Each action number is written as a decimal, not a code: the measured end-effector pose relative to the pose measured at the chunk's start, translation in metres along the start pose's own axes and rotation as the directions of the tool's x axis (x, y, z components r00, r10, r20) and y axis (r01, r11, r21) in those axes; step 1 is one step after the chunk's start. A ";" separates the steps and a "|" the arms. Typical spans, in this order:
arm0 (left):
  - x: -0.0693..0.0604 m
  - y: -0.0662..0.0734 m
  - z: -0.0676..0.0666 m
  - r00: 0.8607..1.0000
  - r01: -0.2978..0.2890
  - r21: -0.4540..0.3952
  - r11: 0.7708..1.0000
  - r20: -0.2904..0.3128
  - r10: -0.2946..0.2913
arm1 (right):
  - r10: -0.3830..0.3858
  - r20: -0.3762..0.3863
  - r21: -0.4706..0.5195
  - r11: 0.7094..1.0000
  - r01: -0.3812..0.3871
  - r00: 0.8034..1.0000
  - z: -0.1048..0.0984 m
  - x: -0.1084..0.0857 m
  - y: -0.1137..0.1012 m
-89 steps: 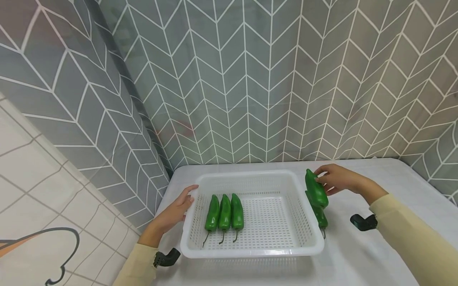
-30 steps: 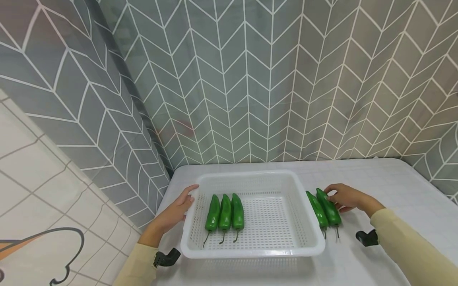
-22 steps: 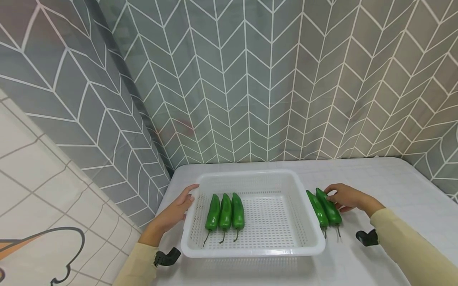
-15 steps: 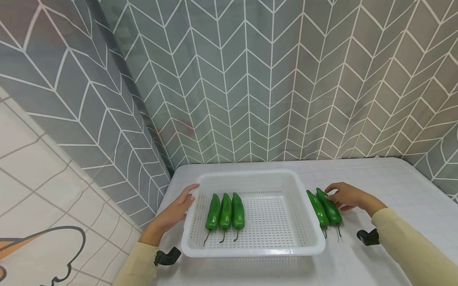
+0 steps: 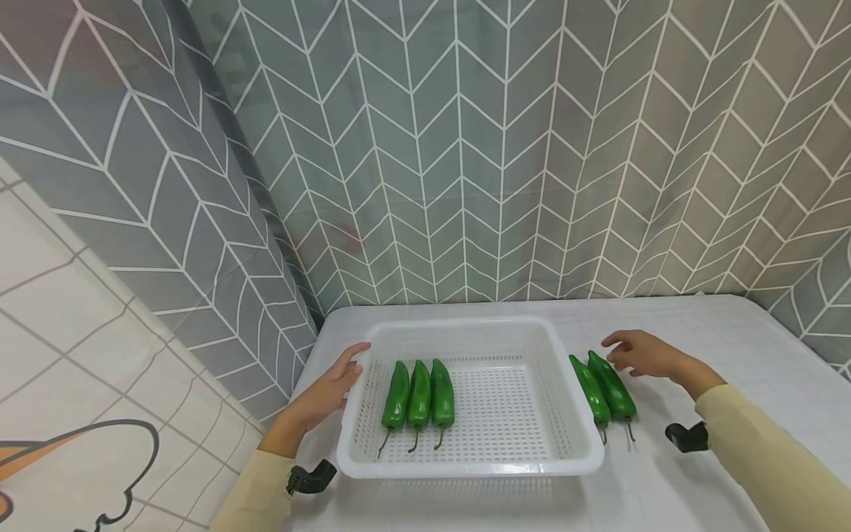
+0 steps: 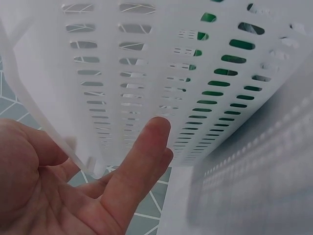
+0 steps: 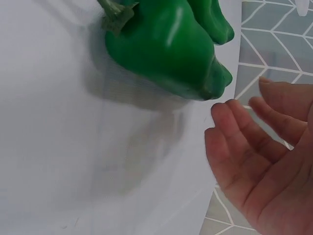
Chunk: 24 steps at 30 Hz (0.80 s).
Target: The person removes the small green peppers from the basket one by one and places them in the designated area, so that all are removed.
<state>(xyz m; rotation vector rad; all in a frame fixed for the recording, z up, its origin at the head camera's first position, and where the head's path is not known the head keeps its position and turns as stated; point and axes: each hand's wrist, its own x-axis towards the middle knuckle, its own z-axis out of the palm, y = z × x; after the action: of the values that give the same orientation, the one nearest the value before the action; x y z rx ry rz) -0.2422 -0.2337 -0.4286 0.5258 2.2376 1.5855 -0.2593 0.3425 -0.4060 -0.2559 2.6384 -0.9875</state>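
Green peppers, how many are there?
5: three peppers in the white basket, two peppers on the table beside it. Others might hide behind its wall.

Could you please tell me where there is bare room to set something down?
Inside the white basket, right of the three peppers; on the table, between the right hand and the table's right edge. Crowded: beside the basket's right wall, where two peppers lie, and its left rim, at the left hand.

A grey fabric curtain with white chevron lines hangs behind the white round-cornered bench; at lower left, a white, grey-gridded surface bears a dark curved outline and orange patch.
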 end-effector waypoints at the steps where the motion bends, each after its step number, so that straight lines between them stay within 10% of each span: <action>1: 0.000 0.000 0.000 1.000 0.001 -0.001 1.000 0.002 -0.001 | -0.015 -0.006 0.000 1.000 0.015 1.000 0.000 0.000 -0.001; 24: 0.001 -0.002 -0.001 1.000 -0.007 -0.008 1.000 0.008 0.007 | -0.280 -0.196 -0.084 0.960 0.268 0.940 0.009 0.000 -0.029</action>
<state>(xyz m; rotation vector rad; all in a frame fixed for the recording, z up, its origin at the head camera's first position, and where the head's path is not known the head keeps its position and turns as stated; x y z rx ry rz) -0.2439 -0.2345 -0.4305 0.5379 2.2249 1.5919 -0.2548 0.3152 -0.3930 -0.5775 2.8780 -1.0770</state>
